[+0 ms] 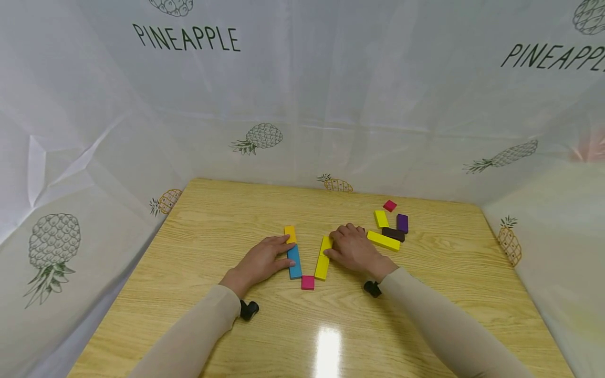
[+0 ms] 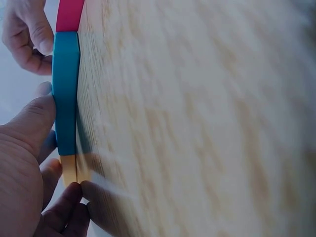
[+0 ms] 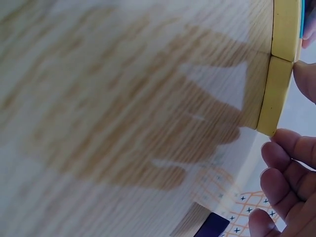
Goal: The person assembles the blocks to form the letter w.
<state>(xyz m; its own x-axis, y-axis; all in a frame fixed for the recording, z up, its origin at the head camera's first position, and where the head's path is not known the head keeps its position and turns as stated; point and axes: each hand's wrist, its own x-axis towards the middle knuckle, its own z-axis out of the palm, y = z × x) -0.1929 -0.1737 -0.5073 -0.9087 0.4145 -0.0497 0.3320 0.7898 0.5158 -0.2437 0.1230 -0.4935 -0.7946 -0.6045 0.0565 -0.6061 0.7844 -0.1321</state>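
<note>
In the head view my left hand [image 1: 264, 258] rests over a blue block [image 1: 294, 266] and an orange block [image 1: 290, 231], laid end to end. Its thumb touches the blue one, with fingertips by the orange one. To the right, two yellow blocks [image 1: 321, 268] form another slanted line. My right hand [image 1: 355, 249] holds the farther yellow block [image 3: 276, 94], thumb near the joint and index finger at the far end, as the right wrist view shows. A pink block [image 1: 308, 283] lies at the near end between both lines, together making a V-like shape.
Right of my right hand lie a long yellow block [image 1: 383, 241], a dark brown block [image 1: 394, 234], a purple block [image 1: 402, 223], a short yellow block [image 1: 381, 219] and a small red block [image 1: 389, 206]. A pineapple-print sheet [image 1: 302, 131] encloses the wooden table [image 1: 227, 210].
</note>
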